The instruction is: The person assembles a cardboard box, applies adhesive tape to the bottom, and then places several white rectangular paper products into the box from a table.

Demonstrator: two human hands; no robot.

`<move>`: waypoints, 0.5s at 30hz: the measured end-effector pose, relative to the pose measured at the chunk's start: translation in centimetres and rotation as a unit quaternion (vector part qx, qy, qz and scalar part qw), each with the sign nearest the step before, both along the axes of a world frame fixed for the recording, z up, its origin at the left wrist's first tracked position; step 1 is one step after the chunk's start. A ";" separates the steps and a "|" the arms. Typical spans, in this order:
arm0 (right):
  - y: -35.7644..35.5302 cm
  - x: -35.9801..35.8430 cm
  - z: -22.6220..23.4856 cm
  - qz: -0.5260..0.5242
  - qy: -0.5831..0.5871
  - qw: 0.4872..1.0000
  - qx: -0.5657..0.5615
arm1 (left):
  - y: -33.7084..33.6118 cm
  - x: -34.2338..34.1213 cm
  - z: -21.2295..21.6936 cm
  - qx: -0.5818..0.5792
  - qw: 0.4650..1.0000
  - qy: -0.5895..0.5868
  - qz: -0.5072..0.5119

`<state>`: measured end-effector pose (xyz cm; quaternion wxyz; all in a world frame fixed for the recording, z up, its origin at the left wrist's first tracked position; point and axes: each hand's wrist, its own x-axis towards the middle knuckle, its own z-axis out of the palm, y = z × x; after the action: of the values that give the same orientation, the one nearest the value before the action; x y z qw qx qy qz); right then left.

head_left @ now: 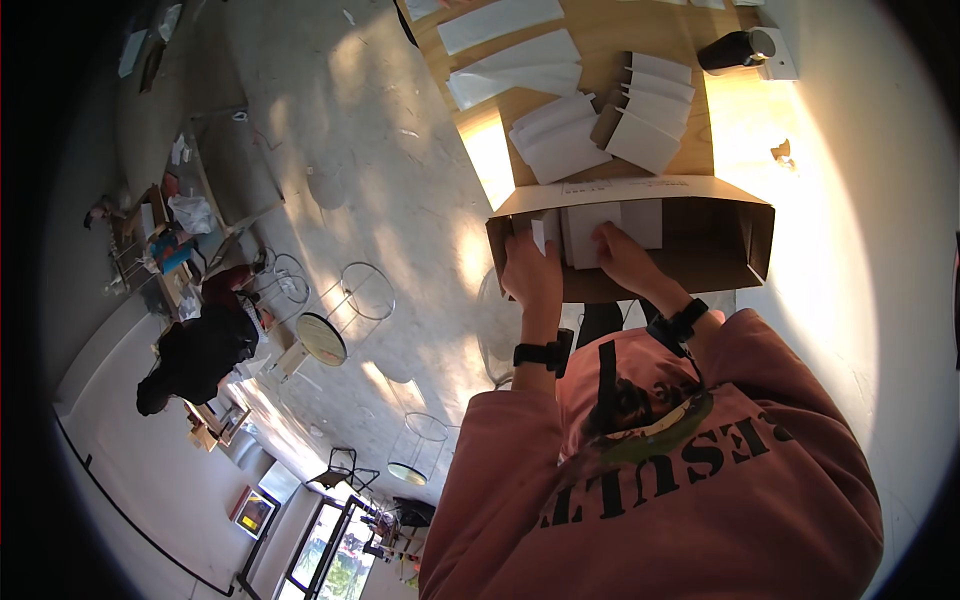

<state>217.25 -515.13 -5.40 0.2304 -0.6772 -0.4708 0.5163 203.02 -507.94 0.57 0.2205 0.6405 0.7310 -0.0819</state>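
Observation:
An open brown cardboard box [745,250] lies at the near edge of a wooden table [600,40], with flat white paper packets [642,222] standing inside it. Both of my hands reach into the box. My left hand [533,275] is at the box's left end, gripping a narrow white packet [540,236] against the wall. My right hand [622,256] has its fingers curled over the edge of a white packet [582,240] in the middle of the box. Each wrist wears a black band, and my sleeves are pink.
Stacks of folded white packets [560,140] and brown-and-white packets [650,115] lie on the table beyond the box, beside a black cylinder [735,50]. Far left, another person in black [200,352] bends over a cluttered bench. Round wire-framed tables [322,338] stand on the concrete floor.

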 end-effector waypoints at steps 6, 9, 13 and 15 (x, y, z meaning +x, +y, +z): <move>-0.1 0.2 0.4 0.009 0.006 0.999 -0.032 | -0.6 -1.9 1.4 -0.004 0.989 -0.140 0.050; 0.3 -0.1 0.5 0.002 0.025 0.999 -0.039 | -0.6 -2.8 1.3 0.096 0.984 -0.147 0.013; 0.7 0.8 2.6 0.018 0.044 0.996 -0.078 | 0.4 -2.8 4.4 0.062 0.966 -0.251 -0.010; 1.2 1.4 5.7 -0.014 0.191 0.980 -0.058 | 0.4 -2.9 5.7 0.001 0.942 -0.331 -0.054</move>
<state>218.60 -513.94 0.27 0.2835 -0.5845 -0.3779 0.6597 200.14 -507.50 6.30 0.4444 0.6705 0.5810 0.1236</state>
